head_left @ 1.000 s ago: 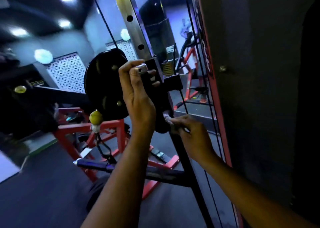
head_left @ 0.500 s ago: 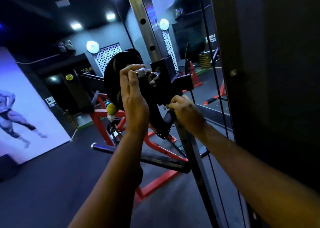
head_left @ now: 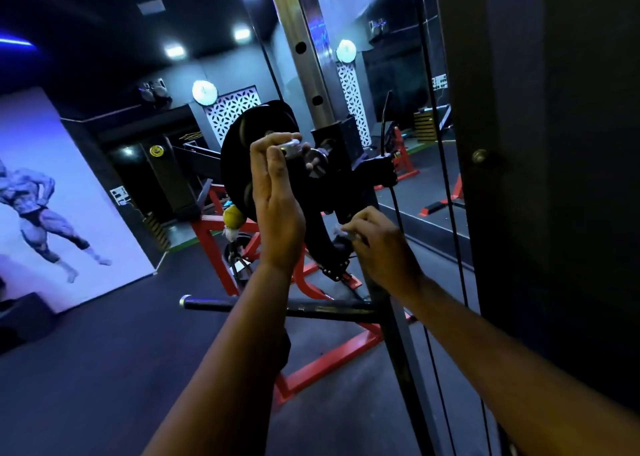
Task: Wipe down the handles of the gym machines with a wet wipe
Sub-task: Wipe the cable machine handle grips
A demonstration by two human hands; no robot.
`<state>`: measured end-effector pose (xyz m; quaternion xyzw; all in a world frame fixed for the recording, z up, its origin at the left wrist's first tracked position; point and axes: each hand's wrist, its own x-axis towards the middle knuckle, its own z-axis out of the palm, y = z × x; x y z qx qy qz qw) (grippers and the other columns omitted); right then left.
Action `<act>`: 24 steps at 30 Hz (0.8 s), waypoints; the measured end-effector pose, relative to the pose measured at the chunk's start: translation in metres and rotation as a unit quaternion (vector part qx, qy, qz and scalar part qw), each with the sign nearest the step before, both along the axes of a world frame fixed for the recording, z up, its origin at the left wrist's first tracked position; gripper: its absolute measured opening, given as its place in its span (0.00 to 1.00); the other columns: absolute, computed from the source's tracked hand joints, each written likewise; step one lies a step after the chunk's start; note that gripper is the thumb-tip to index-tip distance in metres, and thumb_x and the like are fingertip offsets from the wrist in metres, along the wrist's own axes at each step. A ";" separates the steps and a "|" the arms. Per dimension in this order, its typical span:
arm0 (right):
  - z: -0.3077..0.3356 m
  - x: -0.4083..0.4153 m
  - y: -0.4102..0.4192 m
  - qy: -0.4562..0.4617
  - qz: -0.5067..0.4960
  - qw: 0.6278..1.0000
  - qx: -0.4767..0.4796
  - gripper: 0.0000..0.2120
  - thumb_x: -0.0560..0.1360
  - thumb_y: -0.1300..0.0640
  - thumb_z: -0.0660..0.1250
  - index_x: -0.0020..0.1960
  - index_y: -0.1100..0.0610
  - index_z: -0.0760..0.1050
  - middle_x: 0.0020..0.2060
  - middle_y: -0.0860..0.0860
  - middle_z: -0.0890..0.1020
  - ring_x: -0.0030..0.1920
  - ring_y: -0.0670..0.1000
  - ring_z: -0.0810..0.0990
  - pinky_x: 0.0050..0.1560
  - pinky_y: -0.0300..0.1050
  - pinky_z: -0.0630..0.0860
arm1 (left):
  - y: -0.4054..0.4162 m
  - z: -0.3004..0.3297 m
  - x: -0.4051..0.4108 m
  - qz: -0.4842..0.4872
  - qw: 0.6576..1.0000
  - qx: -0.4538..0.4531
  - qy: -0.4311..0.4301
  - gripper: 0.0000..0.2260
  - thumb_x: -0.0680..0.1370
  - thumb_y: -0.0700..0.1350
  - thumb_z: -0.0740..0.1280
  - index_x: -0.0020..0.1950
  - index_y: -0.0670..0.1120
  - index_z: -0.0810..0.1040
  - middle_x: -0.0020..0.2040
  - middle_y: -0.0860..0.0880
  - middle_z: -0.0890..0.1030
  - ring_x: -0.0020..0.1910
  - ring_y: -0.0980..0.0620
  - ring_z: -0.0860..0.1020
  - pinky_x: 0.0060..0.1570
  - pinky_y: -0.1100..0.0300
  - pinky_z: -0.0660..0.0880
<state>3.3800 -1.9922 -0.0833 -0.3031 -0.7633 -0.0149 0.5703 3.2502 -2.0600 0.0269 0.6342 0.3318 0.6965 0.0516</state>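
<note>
A black pulley carriage point(head_left: 341, 182) sits on a steel upright point(head_left: 304, 57) drilled with holes. My left hand point(head_left: 277, 209) is raised in front of it, fingertips closed on a small silver knob point(head_left: 292, 148) at the carriage's top left. My right hand point(head_left: 379, 249) is lower and to the right, pinching a crumpled white wet wipe point(head_left: 341, 231) against the carriage's curved black lower arm point(head_left: 325, 244). The wipe is mostly hidden by my fingers.
A round black pulley disc point(head_left: 242, 150) stands behind my left hand. A thin cable point(head_left: 394, 206) hangs beside the carriage. A black bar point(head_left: 277, 306) juts left below, over a red frame point(head_left: 332, 362). A dark panel point(head_left: 554, 178) fills the right.
My right hand has dropped from the carriage's block to its lower arm, wipe still in it. My left hand has eased off the carriage body onto the silver knob. The view has swung left.
</note>
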 end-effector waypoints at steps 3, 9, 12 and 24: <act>0.012 0.002 0.028 -0.018 -0.045 0.999 0.009 0.05 0.74 0.70 0.69 0.47 0.64 0.82 0.45 0.57 0.79 0.43 0.56 0.80 0.42 0.50 0.81 | -0.007 0.009 -0.005 -0.008 1.000 0.001 0.029 0.11 0.88 0.50 0.54 0.61 0.52 0.76 0.58 0.45 0.78 0.59 0.41 0.78 0.60 0.30 0.72; 0.007 -0.009 0.008 0.122 -0.023 0.983 -0.136 0.04 0.73 0.68 0.72 0.46 0.61 0.84 0.47 0.54 0.82 0.46 0.52 0.82 0.43 0.38 0.78 | -0.009 0.014 -0.011 -0.017 0.999 -0.033 0.033 0.13 0.88 0.45 0.54 0.62 0.38 0.74 0.62 0.39 0.79 0.63 0.39 0.78 0.65 0.34 0.73; 0.010 -0.013 -0.018 0.111 0.024 0.978 -0.172 0.02 0.75 0.61 0.74 0.47 0.58 0.84 0.48 0.50 0.83 0.47 0.47 0.82 0.42 0.32 0.77 | -0.010 0.012 -0.006 -0.020 0.999 -0.032 0.033 0.13 0.88 0.44 0.53 0.62 0.37 0.73 0.61 0.40 0.79 0.63 0.40 0.78 0.67 0.35 0.72; 0.103 -0.017 -0.053 0.169 0.064 0.979 0.091 0.06 0.74 0.64 0.74 0.48 0.61 0.78 0.49 0.53 0.79 0.50 0.42 0.77 0.52 0.29 0.74 | -0.023 0.039 -0.028 -0.083 0.989 -0.081 0.093 0.10 0.86 0.43 0.59 0.60 0.39 0.76 0.64 0.40 0.80 0.64 0.40 0.79 0.67 0.39 0.75</act>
